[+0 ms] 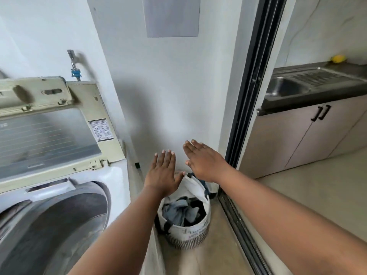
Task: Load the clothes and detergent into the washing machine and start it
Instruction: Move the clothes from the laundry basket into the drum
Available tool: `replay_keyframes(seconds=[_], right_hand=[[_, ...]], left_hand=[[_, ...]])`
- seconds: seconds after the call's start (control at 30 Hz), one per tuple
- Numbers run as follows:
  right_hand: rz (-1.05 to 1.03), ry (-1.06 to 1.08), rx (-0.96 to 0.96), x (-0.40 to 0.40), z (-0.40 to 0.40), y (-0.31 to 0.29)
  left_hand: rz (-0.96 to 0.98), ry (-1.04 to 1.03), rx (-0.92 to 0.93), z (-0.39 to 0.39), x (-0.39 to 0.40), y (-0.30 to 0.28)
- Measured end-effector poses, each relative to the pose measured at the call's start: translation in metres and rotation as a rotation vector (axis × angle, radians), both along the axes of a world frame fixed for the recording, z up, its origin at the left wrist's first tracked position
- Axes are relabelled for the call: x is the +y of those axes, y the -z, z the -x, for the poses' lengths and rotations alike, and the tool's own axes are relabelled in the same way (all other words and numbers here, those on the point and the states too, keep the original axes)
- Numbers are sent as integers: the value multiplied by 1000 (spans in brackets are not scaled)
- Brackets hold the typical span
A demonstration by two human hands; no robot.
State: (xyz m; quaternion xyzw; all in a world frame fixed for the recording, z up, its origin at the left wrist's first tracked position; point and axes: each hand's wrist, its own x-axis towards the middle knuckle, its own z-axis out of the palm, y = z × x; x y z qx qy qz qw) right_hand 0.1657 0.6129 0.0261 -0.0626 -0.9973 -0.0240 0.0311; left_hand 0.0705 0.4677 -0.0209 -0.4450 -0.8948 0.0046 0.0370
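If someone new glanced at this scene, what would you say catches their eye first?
Two bare arms stretch forward mid-frame, the left hand and right hand open, fingers straight, holding nothing. Below them on the floor stands a laundry basket with clothes inside. At left, the washing machine has its lid raised and its drum open.

You see two bare forearms, no sleeves, watch or rings; left hand and right hand show short, unpainted nails.
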Motion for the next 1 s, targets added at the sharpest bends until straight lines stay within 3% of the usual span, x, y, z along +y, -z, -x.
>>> replay_keyframes(seconds=[0.6, 1.0], right_hand=[[218, -49, -434, 129, 90, 223], [291, -149, -685, 143, 151, 411]], left_hand=[[339, -178, -351, 96, 103, 217], [497, -258, -582, 127, 119, 369]])
